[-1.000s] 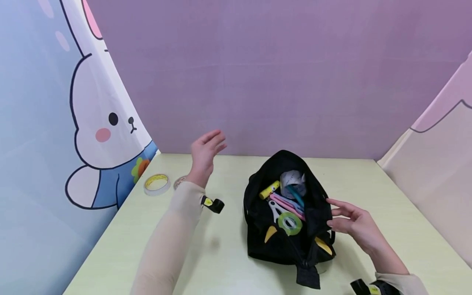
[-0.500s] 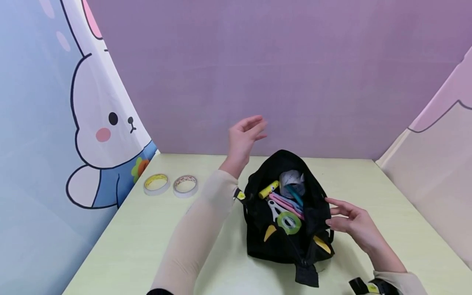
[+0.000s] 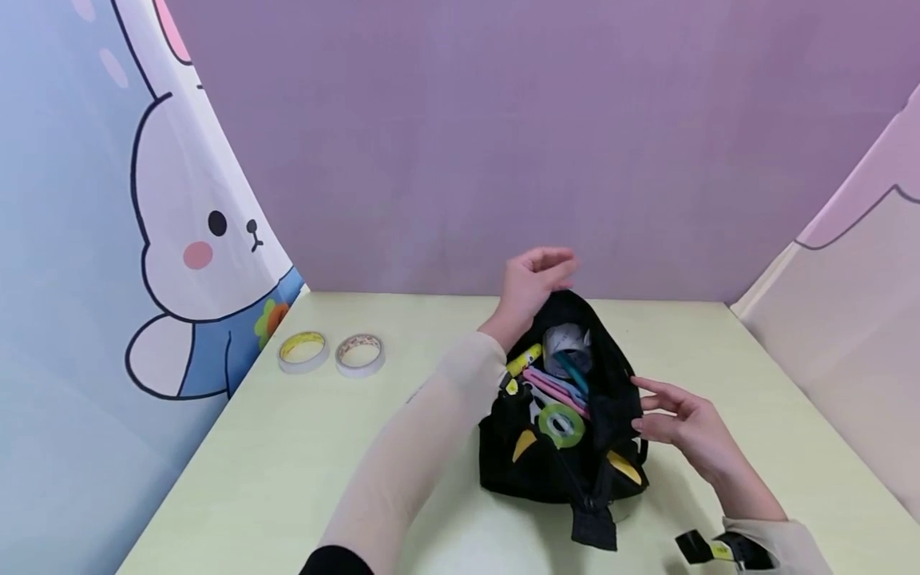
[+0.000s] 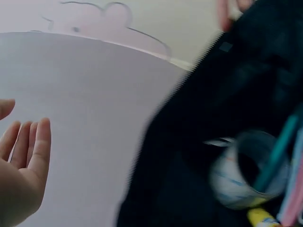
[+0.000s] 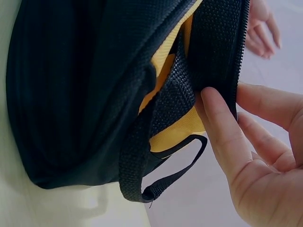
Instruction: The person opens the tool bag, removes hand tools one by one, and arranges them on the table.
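Note:
A black zippered bag (image 3: 503, 463) stands unzipped on the table. In its opening show a green tape roll (image 3: 561, 425), white scissors, pink and blue pen-like items (image 3: 553, 389), a teal stick (image 3: 573, 372), a yellow tube (image 3: 524, 359) and a patterned tape roll (image 3: 568, 347). My right hand (image 3: 686, 423) pinches the right zipper edge between thumb and fingers, as the right wrist view confirms. Over the bag's far left side hovers my left hand (image 3: 535, 283), fingers loosely bent around nothing. Its forearm hides part of the bag's left edge.
Two tape rolls, a yellow-cored one (image 3: 303, 353) and a brown-cored one (image 3: 360, 356), lie at the left on the pale table (image 3: 287, 463). A purple wall (image 3: 503, 144) rises behind; a rabbit-print sheet (image 3: 65, 239) hangs at the left.
My left hand has travelled right, from near the tape rolls to above the bag's far end, uncovering the second roll. The right hand keeps its grip on the bag's edge.

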Demonstrator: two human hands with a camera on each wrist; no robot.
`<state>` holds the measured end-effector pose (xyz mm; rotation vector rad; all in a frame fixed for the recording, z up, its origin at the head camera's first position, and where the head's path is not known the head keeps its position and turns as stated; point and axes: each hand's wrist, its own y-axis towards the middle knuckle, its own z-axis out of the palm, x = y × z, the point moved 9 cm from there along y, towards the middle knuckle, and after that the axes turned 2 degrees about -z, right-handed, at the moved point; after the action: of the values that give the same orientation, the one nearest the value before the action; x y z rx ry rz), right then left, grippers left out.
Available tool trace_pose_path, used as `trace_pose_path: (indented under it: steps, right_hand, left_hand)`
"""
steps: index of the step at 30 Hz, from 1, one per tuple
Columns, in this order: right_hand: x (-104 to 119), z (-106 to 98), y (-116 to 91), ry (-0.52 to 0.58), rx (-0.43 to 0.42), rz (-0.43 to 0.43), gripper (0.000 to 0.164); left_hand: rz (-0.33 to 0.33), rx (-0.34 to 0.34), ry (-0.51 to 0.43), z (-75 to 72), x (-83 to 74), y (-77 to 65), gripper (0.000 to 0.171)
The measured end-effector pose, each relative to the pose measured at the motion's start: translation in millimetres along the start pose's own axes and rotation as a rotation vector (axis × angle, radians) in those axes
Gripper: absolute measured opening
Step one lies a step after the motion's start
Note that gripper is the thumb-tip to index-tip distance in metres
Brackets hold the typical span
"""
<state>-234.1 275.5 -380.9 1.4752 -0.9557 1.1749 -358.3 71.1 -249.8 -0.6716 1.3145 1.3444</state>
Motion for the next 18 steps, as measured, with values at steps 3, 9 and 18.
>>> trace_pose_path:
  steps: [3,9,18]
  right_hand:
    - [0,1,0,0.016,0.007,-0.007,0.057]
    - [-1,1,0,0.027,0.006,-0.012,0.056]
    - [-2,-1,-1,0.008,-0.012,-0.008,0.056]
  left_hand:
    - [-0.075,0.060,0.043,5.7,23.4,-1.9,0.022]
    - [-0.208,0.143,0.120,7.7,63.1,-6.4,0.021]
    - [-0.431,0.296,0.408,5.6,107.7,-17.1,0.014]
